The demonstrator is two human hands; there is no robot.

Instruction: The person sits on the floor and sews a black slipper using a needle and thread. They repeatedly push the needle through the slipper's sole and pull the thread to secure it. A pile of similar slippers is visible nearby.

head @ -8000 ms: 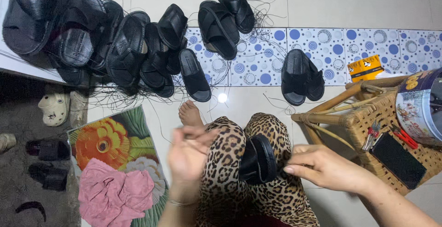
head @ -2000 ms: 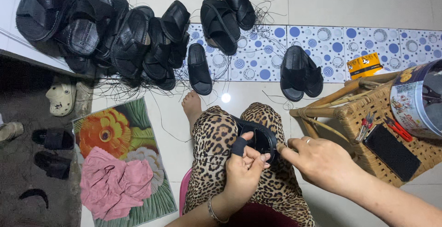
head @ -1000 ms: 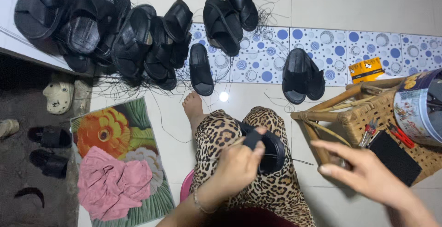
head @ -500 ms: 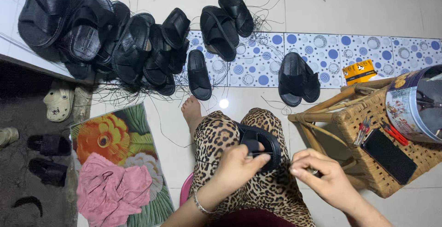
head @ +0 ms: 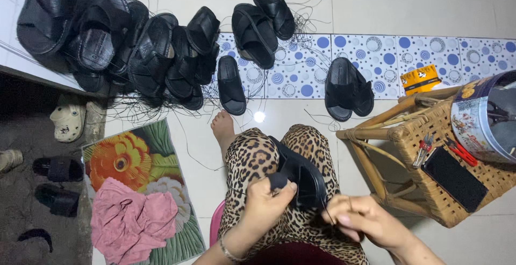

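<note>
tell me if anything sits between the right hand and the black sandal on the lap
Nothing visible does. The right hand is just beside the black sandal, which the left hand grips on the lap.

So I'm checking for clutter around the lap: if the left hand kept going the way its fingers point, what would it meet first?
The left hand points right, its fingers already on the black sandal across the lap. Straight on, it would probably meet the right hand just beyond; depth is unclear.

Black sandals [head: 134, 55] heaped on tiled floor, beside a floral mat [head: 134, 163] bearing pink cloth [head: 131, 224], a wicker stool [head: 430, 152] nearby.
</note>
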